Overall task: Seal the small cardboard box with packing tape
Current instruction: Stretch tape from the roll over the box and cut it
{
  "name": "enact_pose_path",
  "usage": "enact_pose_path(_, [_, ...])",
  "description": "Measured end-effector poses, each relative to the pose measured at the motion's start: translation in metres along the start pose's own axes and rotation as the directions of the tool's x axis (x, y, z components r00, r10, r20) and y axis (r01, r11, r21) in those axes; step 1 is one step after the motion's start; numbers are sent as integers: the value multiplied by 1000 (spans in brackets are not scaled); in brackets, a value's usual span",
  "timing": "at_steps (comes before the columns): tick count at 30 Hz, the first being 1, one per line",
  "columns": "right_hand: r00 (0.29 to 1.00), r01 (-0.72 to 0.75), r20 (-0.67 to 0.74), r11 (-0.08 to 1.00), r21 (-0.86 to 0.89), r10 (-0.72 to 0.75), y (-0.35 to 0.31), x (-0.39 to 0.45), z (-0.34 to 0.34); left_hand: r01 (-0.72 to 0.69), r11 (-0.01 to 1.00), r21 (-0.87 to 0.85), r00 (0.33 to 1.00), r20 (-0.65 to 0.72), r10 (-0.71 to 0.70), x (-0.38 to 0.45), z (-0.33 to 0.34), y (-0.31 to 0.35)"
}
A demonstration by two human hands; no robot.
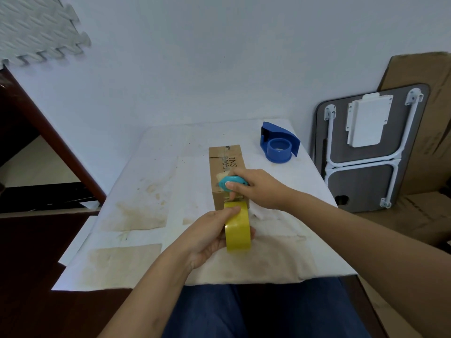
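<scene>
The box lies near the middle of the frame on the table, its long side running away from the person, with printed letters on its top face; the cloth over the table is white and blotched with brown stains. The left hand grips the roll of yellow tape just below the box's near end, thumb on the roll's top, fingers curled behind it; a strip of tape runs from the roll up onto the box's near edge. The right hand rests on the near half of the box top and holds a small teal cutter closed in its grip, thumb pressed on the cutter's top, the tip pointing to the left of the frame; whether a blade touches the tape cannot be told. A blue dispenser stands on the table at the upper right of the box, well apart from both hands. At the right of the frame a folded tray table leans against the wall beside flat cardboard; a grey foam mat fills the upper left corner.
</scene>
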State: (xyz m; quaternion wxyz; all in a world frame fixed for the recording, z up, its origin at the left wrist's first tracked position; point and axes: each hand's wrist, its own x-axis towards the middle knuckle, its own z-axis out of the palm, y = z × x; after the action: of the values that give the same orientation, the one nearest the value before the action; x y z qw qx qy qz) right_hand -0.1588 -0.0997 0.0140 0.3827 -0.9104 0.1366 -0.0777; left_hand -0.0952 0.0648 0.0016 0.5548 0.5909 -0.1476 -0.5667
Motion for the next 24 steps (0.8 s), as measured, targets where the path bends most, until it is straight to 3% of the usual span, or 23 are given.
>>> enact_pose_path(3, [999,2,-50,998,65,1,6,3,5,-21,1000,3,999,-31,21,4,-1,4])
enact_pose_path(15, [991,-44,-124,996,83,54,18,32,5,-22,959,284,969,-231,90,22,-3,16])
enact_pose_path(24, [989,-58,-131,995,83,69,16,32,5,6,977,212,979,-198,37,14,1,17])
